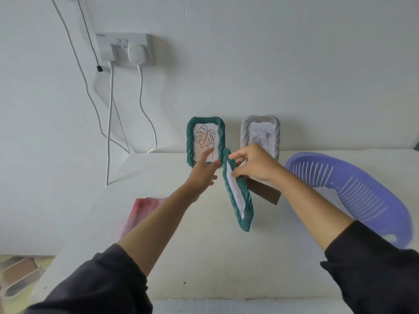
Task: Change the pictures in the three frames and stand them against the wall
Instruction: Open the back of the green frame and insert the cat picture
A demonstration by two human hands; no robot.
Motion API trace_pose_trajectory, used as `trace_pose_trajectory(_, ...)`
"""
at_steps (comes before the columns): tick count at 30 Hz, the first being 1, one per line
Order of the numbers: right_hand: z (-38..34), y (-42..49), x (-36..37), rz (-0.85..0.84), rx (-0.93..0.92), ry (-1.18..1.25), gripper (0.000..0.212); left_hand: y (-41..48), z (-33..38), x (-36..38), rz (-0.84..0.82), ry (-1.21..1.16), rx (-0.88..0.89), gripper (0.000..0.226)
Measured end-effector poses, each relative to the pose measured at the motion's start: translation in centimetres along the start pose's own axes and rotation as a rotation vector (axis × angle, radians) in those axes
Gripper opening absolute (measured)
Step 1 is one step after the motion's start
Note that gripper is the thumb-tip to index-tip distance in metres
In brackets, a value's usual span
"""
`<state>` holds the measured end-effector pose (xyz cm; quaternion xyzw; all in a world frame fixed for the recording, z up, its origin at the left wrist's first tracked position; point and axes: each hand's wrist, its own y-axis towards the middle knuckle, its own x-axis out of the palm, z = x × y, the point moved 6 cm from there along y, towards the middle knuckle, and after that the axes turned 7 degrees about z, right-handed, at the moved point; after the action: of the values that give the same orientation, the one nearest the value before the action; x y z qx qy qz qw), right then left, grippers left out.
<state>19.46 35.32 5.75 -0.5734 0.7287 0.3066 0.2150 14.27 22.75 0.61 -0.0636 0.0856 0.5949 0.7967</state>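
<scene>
A green ribbed frame [205,139] with a leaf drawing leans upright against the wall. To its right a white ribbed frame [260,132] also leans on the wall, partly hidden by my right hand [256,165]. That hand grips the top of a second green frame [240,198], held edge-on above the table with a white sheet in it and a brown backing flap [265,192] hanging behind. My left hand [201,173] is open just left of the held frame, in front of the leaf frame's lower edge.
A purple slotted plastic basket [358,191] lies at the right on the white table [204,257]. A pink-red cloth [140,209] lies at the left. A wall socket [124,48] with plugs and white cables hangs at the upper left.
</scene>
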Motion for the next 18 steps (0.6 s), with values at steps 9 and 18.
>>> trace_pose_trajectory(9,0.1,0.1,4.3,-0.095,0.062,0.207,0.036,-0.5,-1.1,-0.4,0.101,-0.221,-0.169,0.032)
trace_pose_trajectory(18,6.6,-1.2,5.6,-0.097,0.098,-0.073,0.041,-0.4,-7.4,-1.7,0.19,-0.02,-0.209,0.042)
